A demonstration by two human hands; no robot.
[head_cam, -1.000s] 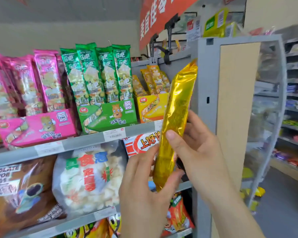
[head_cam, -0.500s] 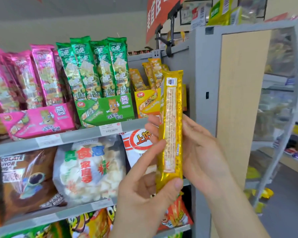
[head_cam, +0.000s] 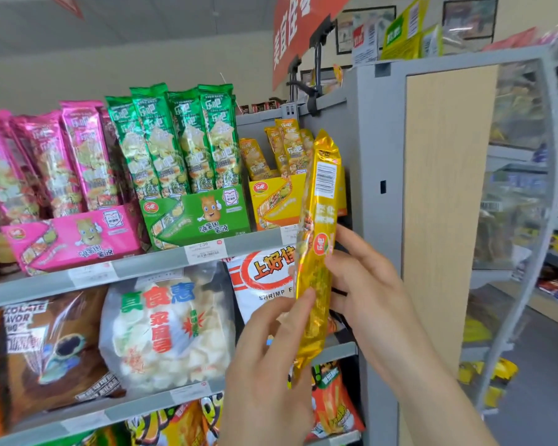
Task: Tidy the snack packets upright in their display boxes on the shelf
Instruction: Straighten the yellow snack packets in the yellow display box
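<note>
The left hand [head_cam: 271,365] and the right hand [head_cam: 368,291] are holding a long yellow packet [head_cam: 319,220] upright. It is covering part of the yellow box [head_cam: 273,201] at the shelf's [head_cam: 142,268] right end.

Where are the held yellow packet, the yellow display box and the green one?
yellow packet [head_cam: 319,220]: head view, its printed middle.
yellow display box [head_cam: 274,204]: head view, front panel.
green display box [head_cam: 195,217]: head view, front panel.

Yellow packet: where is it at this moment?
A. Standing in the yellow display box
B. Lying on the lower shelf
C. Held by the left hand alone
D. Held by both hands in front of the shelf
D: the yellow packet is held nearly upright between the left hand and right hand, in front of the yellow display box.
</note>
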